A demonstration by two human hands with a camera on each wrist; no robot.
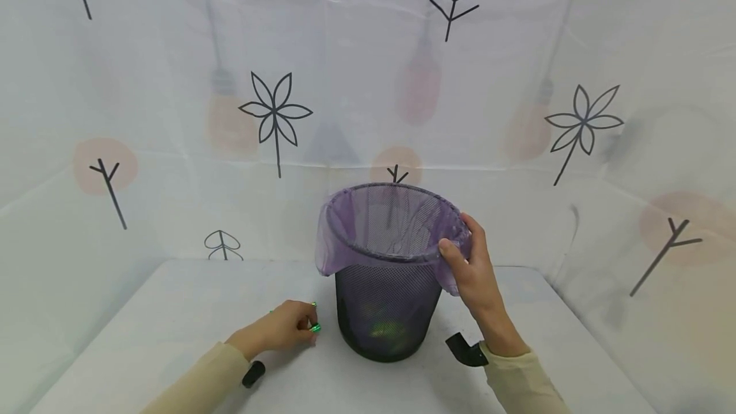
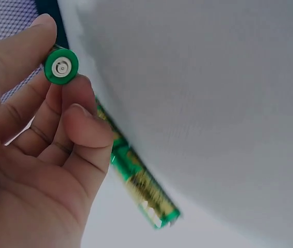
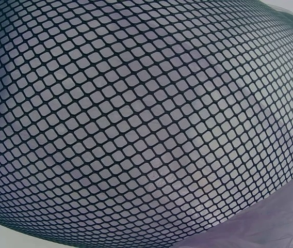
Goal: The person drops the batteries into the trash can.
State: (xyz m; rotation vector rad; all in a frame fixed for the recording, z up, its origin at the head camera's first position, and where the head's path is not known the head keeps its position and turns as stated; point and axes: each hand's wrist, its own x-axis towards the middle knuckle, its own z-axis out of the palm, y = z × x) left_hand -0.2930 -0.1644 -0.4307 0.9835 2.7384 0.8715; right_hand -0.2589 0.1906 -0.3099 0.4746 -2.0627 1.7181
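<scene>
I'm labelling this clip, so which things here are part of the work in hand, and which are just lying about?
In hand:
left hand pinching a green battery
right hand gripping the purple liner on the mesh bin

Lying about:
second battery on the table
patterned backdrop

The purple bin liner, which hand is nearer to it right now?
Right. The right hand holds the purple bin liner at the rim of the mesh bin. The left hand is down on the table beside the bin's base, pinching a green battery.
</scene>
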